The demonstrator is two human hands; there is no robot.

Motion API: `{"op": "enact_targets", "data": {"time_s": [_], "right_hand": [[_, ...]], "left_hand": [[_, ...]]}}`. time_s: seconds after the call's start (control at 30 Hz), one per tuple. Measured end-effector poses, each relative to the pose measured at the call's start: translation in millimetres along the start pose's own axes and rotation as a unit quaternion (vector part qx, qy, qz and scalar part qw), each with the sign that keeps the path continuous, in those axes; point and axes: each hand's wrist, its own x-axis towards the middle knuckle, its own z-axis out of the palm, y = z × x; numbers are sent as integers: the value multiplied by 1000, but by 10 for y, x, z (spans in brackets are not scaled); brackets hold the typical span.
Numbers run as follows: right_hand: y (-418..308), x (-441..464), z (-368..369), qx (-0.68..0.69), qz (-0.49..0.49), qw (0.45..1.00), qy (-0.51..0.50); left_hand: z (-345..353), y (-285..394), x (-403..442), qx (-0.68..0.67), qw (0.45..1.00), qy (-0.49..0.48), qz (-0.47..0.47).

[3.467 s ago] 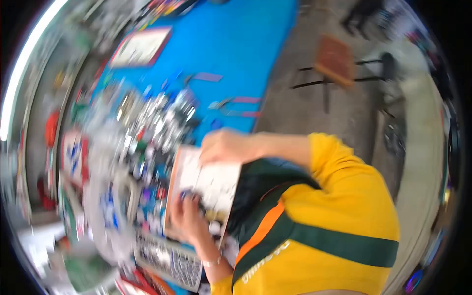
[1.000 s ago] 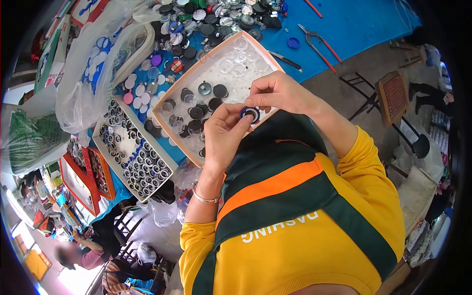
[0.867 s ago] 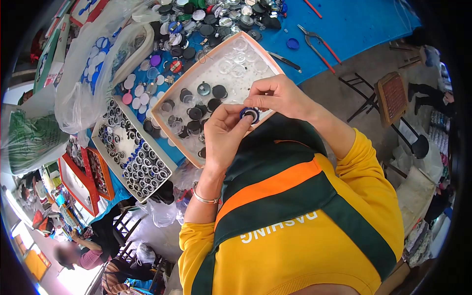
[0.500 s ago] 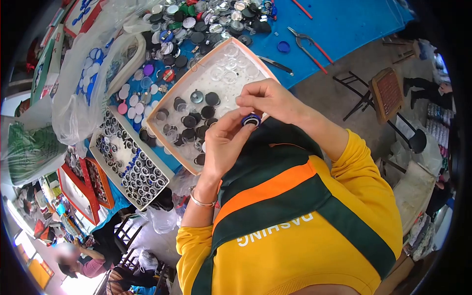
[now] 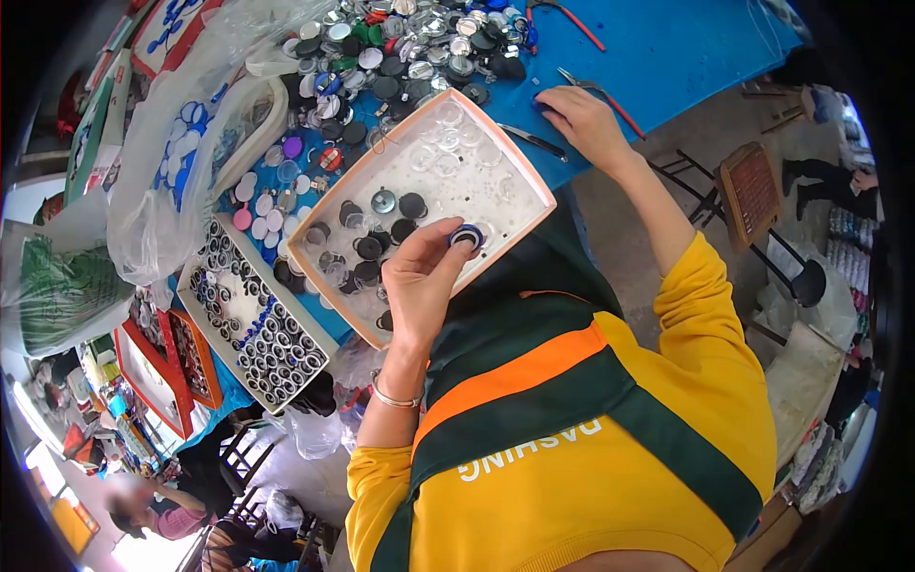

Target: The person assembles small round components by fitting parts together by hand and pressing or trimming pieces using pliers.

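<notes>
Between thumb and fingers, my left hand [image 5: 419, 286] pinches a small round blue-rimmed piece [image 5: 466, 234] with a white ring and a dark centre. It is held over the near side of a shallow orange-rimmed box [image 5: 519, 205]. Inside that box lie clear discs [image 5: 446, 164] toward the far end and black round pieces [image 5: 368, 248] toward the left. My right hand [image 5: 586, 124] is stretched out over the blue table cover, its fingertips closed on a small blue round cap [image 5: 540, 102], partly covered by the fingers. Red-handled pliers [image 5: 620, 112] lie just beyond this hand.
A long box [image 5: 329, 348] of ring-shaped parts stands at the left. Loose round pieces [image 5: 419, 57] are heaped at the back. A dark-handled tool [image 5: 534, 140] lies beside the orange-rimmed box. Plastic bags [image 5: 152, 210] hang over the left side; a wooden stool [image 5: 746, 191] stands at right.
My right hand has left my left hand and reached forward to the blue cap on the table. My left hand has moved slightly left, still holding the blue-rimmed piece.
</notes>
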Motion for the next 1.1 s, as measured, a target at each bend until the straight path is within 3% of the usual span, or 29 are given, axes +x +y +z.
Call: {"op": "enact_targets", "data": {"time_s": [0.07, 0.17, 0.2, 0.27, 0.37, 0.43, 0.63, 1.1], "right_hand": [[14, 63, 69, -33, -9, 999, 29], [-124, 140, 98, 48, 154, 986, 40], [-266, 187, 40, 187, 212, 959, 21], [-722, 240, -178, 447, 314, 837, -30], [-1336, 153, -259, 624, 285, 723, -79], [-1594, 130, -302, 655, 288, 693, -93], [-1876, 78, -206, 635, 203, 744, -36], [-1972, 68, -161, 667, 256, 698, -54]], "left_hand": [[44, 38, 2, -34, 999, 22, -7], [-17, -6, 5, -60, 997, 41, 26], [-32, 7, 11, -65, 996, 54, 32], [-40, 14, 2, -77, 993, 83, 43], [-9, 30, -1, -86, 989, 108, 53], [-7, 41, -33, -87, 988, 111, 59], [-11, 45, -92, -95, 984, 130, 76], [-31, 35, -144, -51, 984, 129, 110]]}}
